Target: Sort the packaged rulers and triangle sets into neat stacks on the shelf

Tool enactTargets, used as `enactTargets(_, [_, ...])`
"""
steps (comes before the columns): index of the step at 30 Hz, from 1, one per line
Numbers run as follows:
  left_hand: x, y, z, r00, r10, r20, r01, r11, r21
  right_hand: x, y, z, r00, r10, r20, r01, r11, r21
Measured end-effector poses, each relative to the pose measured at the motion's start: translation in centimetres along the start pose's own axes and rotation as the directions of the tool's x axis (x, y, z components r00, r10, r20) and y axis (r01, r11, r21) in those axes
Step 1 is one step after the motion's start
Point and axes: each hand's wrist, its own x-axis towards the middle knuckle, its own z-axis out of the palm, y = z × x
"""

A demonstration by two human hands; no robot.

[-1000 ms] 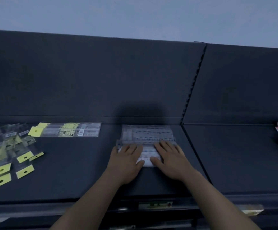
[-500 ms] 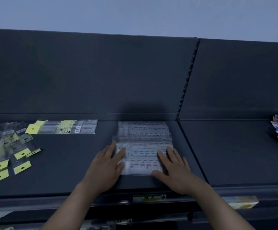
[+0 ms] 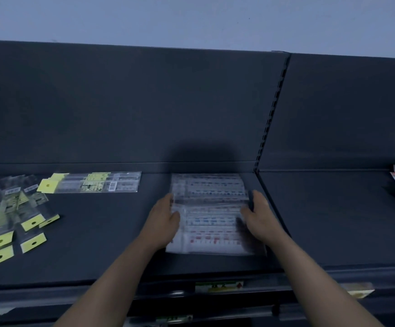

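At opposite ends, left hand [image 3: 162,220] and right hand [image 3: 260,215] grip ruler stack [image 3: 210,208], fingers [image 3: 257,199] curled.

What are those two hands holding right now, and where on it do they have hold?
The stack of ruler packs: the left hand grips its left end, the right hand its right end.
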Motion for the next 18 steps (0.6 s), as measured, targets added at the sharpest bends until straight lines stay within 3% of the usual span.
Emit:
enactTargets(3, [1.3,0.0,-0.7,0.986,0.009,-0.167,-0.010,1.000,-0.005,1.5,-0.1,-1.0,0.999,0.038,-0.029,-0.039,0.999,-0.018])
enactTargets(9, [2.2,0.8,0.1,0.998,0.066,-0.021,-0.068,0.992,-0.108,2.9,-1.2,-0.1,0.995,0.076,0.059,-0.081,0.994,0.080])
enactTargets(11, [2.0,0.6,0.1,0.997,0.081,-0.016,-0.083,0.986,-0.146,3.1,-0.9,0.1,0.996,0.074,0.050,-0.080,0.988,0.131])
enactTargets(13, [2.4,0.2,-0.3,0.997,0.058,-0.045,-0.063,0.989,-0.135,3.5,-0.7,-0.1,0.999,0.041,-0.002,-0.041,0.996,0.078])
enactTargets(16, [4.5,-0.7,-0.7,0.996,-0.051,-0.069,0.059,0.991,0.122,4.4,-0.8,-0.3,1.000,0.012,-0.009,-0.012,0.999,-0.042])
enactTargets(18, [5.6,-0.9,-0.5,0.996,-0.083,-0.022,0.086,0.932,0.352,5.2,-1.3,-0.2,0.999,-0.038,0.016,0.040,0.982,-0.185])
